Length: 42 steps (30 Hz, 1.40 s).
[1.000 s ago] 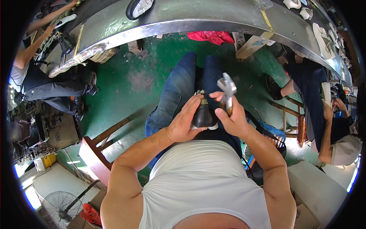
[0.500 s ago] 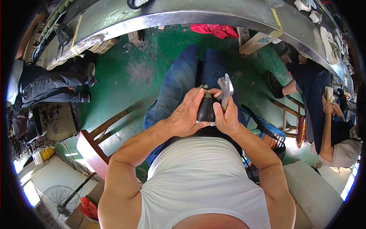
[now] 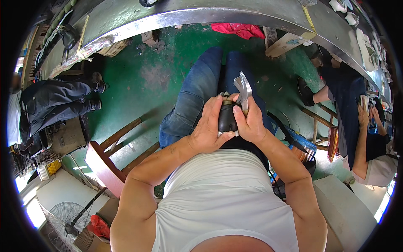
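Observation:
Above my lap, both hands cup a rounded black shoe upper (image 3: 227, 119) that looks like leather. It has a tan band at its far end and a pale edge at its near end; whether a last is inside I cannot tell. My left hand (image 3: 207, 126) is closed along its left side, thumb under the near end. My right hand (image 3: 251, 125) presses its thumb against the right side. That hand also grips a silver hammer-like tool (image 3: 243, 86), its forked head sticking up beyond the fingers; most of the handle is hidden.
A metal-edged workbench (image 3: 189, 17) curves across ahead. Wooden stools (image 3: 98, 168) stand left and right, with a caged fan (image 3: 69, 220) behind at the left. A co-worker's legs (image 3: 63, 94) are at the left; another person (image 3: 357, 138) handles a pale shoe at the right.
The tool's head has swung leftward and away from me, tilting over the shoe upper's far end. My right fingers have shifted with it. Both hands still hold the upper.

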Available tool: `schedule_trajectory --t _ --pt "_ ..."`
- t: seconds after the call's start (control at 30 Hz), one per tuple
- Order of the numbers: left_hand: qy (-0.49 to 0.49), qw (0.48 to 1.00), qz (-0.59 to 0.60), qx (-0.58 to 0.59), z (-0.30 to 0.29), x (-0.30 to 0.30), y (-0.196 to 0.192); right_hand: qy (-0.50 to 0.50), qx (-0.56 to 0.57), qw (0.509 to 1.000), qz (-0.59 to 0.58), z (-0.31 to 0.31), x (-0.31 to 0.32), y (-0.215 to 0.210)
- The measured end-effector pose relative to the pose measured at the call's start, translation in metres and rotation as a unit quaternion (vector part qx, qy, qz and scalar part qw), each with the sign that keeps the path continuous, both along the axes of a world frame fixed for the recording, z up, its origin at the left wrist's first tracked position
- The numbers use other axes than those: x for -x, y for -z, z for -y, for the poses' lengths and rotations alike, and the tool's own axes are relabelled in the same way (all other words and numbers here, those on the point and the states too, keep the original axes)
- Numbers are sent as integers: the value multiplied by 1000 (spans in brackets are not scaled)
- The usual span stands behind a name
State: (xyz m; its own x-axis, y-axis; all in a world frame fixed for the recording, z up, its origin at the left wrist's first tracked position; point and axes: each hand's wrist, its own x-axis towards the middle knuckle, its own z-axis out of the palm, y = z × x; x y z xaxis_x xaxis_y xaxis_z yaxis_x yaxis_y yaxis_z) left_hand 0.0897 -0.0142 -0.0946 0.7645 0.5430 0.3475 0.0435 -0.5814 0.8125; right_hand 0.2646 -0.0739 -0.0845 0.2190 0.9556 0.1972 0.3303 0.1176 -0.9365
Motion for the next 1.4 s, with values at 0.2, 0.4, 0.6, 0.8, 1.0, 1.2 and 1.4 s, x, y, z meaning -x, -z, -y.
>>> schedule_trajectory --t 0.2,0.4,0.6,0.8,1.0,1.2,1.4 --pt "52 998 -34 -5 -19 1 -1 -7 55 998 17 -3 -8 -5" --pt "127 983 -128 19 -39 2 -22 -136 190 970 70 -7 -44 -40" --pt "169 973 -151 48 -73 9 -17 -161 148 963 158 -3 -40 -53" --pt "66 993 -16 -98 -90 -17 14 -149 159 961 170 -10 -40 -49" --pt "-135 758 -14 638 -106 -42 52 -80 174 977 89 -18 -62 -37" --pt "45 930 -22 365 -44 -28 12 48 170 978 -111 -32 -100 -10" --pt "-198 945 -114 232 2 -36 35 95 180 954 -220 -29 -46 6"
